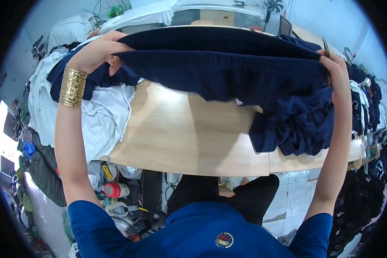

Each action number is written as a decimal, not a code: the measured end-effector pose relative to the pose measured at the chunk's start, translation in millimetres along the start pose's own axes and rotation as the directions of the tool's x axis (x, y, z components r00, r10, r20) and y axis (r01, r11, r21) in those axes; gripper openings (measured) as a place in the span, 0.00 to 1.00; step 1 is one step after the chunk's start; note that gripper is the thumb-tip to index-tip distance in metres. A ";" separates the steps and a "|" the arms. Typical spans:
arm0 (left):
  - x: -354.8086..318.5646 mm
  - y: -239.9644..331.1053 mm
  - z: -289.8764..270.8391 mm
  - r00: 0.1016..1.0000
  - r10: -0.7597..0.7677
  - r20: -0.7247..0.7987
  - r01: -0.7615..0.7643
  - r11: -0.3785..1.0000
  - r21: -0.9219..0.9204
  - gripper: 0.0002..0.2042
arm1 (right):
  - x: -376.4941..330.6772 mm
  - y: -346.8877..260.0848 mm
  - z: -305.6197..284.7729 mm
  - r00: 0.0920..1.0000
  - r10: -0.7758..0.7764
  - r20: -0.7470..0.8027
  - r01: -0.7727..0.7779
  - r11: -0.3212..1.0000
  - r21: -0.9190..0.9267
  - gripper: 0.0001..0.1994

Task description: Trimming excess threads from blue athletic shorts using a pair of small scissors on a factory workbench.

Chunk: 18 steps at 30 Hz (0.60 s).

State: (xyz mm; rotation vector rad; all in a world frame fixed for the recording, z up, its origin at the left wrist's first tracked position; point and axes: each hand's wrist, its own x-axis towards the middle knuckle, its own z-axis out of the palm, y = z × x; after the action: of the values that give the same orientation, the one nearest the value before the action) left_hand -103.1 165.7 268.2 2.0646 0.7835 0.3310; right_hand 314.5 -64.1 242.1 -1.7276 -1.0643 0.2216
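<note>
Both hands hold a dark blue garment (228, 71) stretched out above a wooden table (180, 137).

The left hand (99, 51) grips one end of the garment, fingers curled into the cloth; the right hand (334, 64) clutches the other end, its fingers mostly hidden by fabric. The garment hangs across the far half of the table and hides what lies behind it. The near middle of the table is bare. A heap of white cloth (103, 116) covers its left edge, and a crumpled dark blue pile (296, 124) sits at the right, touching the hanging cloth. Gold bangles (72, 87) ring the left wrist.
</note>
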 end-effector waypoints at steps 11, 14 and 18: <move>-13.5 -8.1 -6.2 0.995 0.082 -0.049 -0.090 0.973 -0.211 0.10 | 44.7 25.0 -16.5 0.982 0.101 0.158 -0.141 0.954 0.266 0.09; -22.3 -7.7 -10.9 0.996 0.076 -0.041 -0.082 0.976 -0.203 0.11 | 38.3 17.9 -16.5 0.980 0.144 0.137 -0.175 0.951 0.256 0.10; -29.0 2.7 -5.4 0.995 0.072 -0.063 -0.084 0.974 -0.212 0.11 | 38.1 21.3 -19.8 0.982 0.159 0.103 -0.184 0.930 0.319 0.10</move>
State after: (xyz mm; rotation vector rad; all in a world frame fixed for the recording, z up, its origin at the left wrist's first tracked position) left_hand -126.9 149.4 275.2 1.8923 0.6698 0.4968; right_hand 360.3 -50.5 245.5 -1.5177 -0.8730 0.5481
